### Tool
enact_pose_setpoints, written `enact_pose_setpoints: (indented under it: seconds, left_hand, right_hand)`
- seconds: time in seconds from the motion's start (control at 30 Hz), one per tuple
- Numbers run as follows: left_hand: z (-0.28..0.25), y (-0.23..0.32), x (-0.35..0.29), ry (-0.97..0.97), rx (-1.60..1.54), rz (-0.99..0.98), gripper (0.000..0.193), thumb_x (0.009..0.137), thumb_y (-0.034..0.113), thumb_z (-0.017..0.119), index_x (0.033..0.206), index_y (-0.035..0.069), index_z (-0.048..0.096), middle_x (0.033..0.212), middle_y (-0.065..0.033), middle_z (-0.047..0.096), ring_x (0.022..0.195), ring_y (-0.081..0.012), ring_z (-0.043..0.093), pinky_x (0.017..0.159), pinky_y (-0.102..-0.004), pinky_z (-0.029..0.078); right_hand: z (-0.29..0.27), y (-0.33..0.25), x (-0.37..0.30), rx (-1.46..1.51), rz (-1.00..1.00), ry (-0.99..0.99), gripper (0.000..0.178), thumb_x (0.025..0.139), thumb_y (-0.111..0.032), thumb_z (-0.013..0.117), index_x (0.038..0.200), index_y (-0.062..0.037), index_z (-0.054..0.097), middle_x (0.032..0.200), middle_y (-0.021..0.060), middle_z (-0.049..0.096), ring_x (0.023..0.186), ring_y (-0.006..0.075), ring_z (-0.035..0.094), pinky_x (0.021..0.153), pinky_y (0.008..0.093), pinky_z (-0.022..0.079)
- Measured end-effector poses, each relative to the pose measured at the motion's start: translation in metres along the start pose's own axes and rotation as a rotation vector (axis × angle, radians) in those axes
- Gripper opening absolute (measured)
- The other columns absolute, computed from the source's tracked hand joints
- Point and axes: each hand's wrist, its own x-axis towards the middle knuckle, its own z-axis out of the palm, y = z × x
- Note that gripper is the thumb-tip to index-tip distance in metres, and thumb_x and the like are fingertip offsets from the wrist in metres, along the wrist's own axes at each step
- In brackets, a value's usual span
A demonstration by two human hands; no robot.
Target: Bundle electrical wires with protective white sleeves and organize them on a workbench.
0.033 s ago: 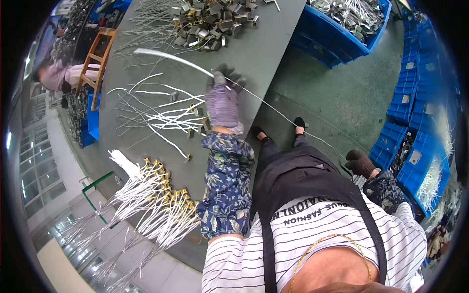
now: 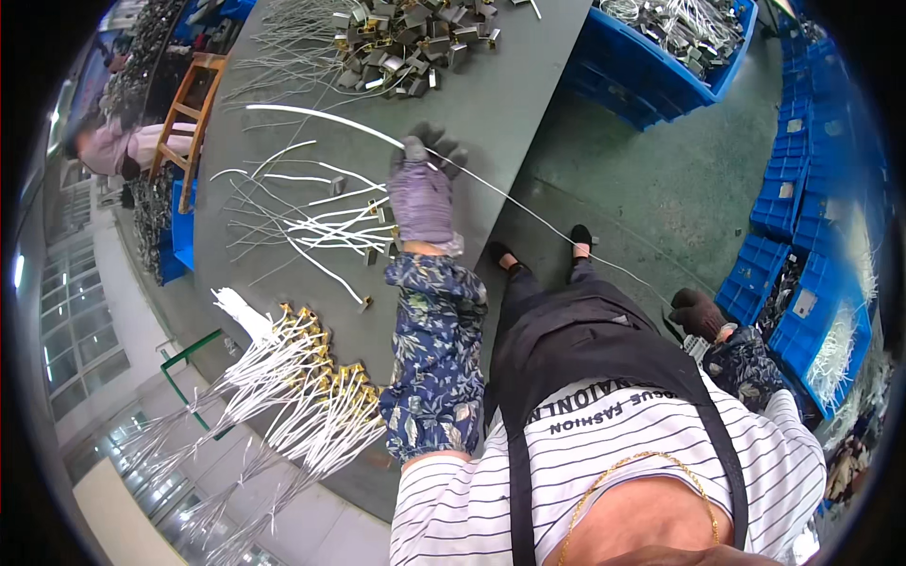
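Observation:
My left hand (image 2: 423, 193), in a grey-purple glove, is closed over the table near its right edge. It grips a white sleeve (image 2: 326, 114) that curves off to the left. A thin pale wire (image 2: 528, 209) runs from this hand over the table edge, across the front of my legs, to my right hand (image 2: 696, 314). That hand, in a dark brown glove, is closed at the wire's far end; its fingertips are small and hard to make out. Below my left hand lies a loose group of white-sleeved wires (image 2: 330, 226) with small metal blocks.
A heap of metal blocks (image 2: 401, 52) with wires covers the table's far end. White-sleeved bundles with brass-coloured ends (image 2: 316, 354) overhang the near left edge. Blue crates (image 2: 651, 80) stand at far right and along the right side. A wooden stool (image 2: 186, 123) and a person are at left.
My left hand has shifted slightly left with the white sleeve, whose free end now reaches farther left and a little lower. My right hand has hardly moved.

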Motion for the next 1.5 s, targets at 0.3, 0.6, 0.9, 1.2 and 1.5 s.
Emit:
enact_pose_setpoints:
  seconds: [0.3, 0.6, 0.9, 1.2, 1.5]
  left_hand:
    - [-0.041, 0.048, 0.019, 0.172, -0.005, 0.09, 0.046, 0.097, 0.038, 0.059, 0.128, 0.005, 0.049, 0.116, -0.0161, 0.063, 0.095, -0.0281, 0.067, 0.079, -0.0391, 0.061]
    - [-0.04, 0.053, 0.008, 0.251, -0.042, 0.201, 0.046, 0.097, 0.038, 0.058, 0.126, 0.002, 0.05, 0.106, -0.0179, 0.066, 0.082, -0.0285, 0.069, 0.068, -0.0386, 0.062]
    - [-0.022, -0.033, -0.059, -0.341, 0.946, -0.015, 0.041, 0.096, 0.034, 0.059, 0.125, 0.005, 0.058, 0.099, -0.0075, 0.07, 0.093, -0.0216, 0.065, 0.086, -0.0336, 0.054]
    - [-0.05, 0.055, -0.035, 0.107, 0.202, -0.264, 0.036, 0.086, 0.035, 0.07, 0.094, 0.0, 0.068, 0.084, -0.0054, 0.066, 0.072, -0.0145, 0.061, 0.065, -0.0302, 0.051]
    - [-0.177, 0.049, 0.01, 0.306, 0.949, 0.178, 0.036, 0.089, 0.033, 0.059, 0.096, -0.001, 0.068, 0.072, -0.0199, 0.064, 0.066, -0.0294, 0.063, 0.067, -0.0393, 0.05]
  right_hand:
    - [-0.008, -0.019, 0.009, -0.134, -0.13, -0.051, 0.022, 0.08, -0.021, 0.071, 0.083, -0.0017, 0.06, 0.065, 0.0058, 0.056, 0.054, 0.0143, 0.053, 0.049, 0.0327, 0.041]
    - [-0.012, -0.03, 0.008, -0.104, -0.138, -0.104, 0.02, 0.077, -0.017, 0.073, 0.08, -0.0032, 0.058, 0.064, 0.0048, 0.055, 0.053, 0.014, 0.052, 0.048, 0.0324, 0.04]
    - [0.016, -0.07, 0.014, 0.115, -0.169, -0.098, 0.017, 0.076, -0.014, 0.073, 0.077, -0.0077, 0.057, 0.063, 0.0007, 0.051, 0.051, 0.0101, 0.048, 0.045, 0.0288, 0.036]
    - [0.072, -0.199, -0.003, 0.225, -0.496, -0.244, 0.013, 0.077, -0.013, 0.072, 0.081, -0.0072, 0.061, 0.064, -0.0015, 0.054, 0.05, 0.008, 0.047, 0.046, 0.0245, 0.035]
    - [0.185, -0.369, -0.006, 0.055, -1.037, -0.228, 0.054, 0.079, -0.015, 0.071, 0.128, -0.0049, 0.052, 0.083, 0.0067, 0.062, 0.067, 0.0129, 0.058, 0.061, 0.0302, 0.048]
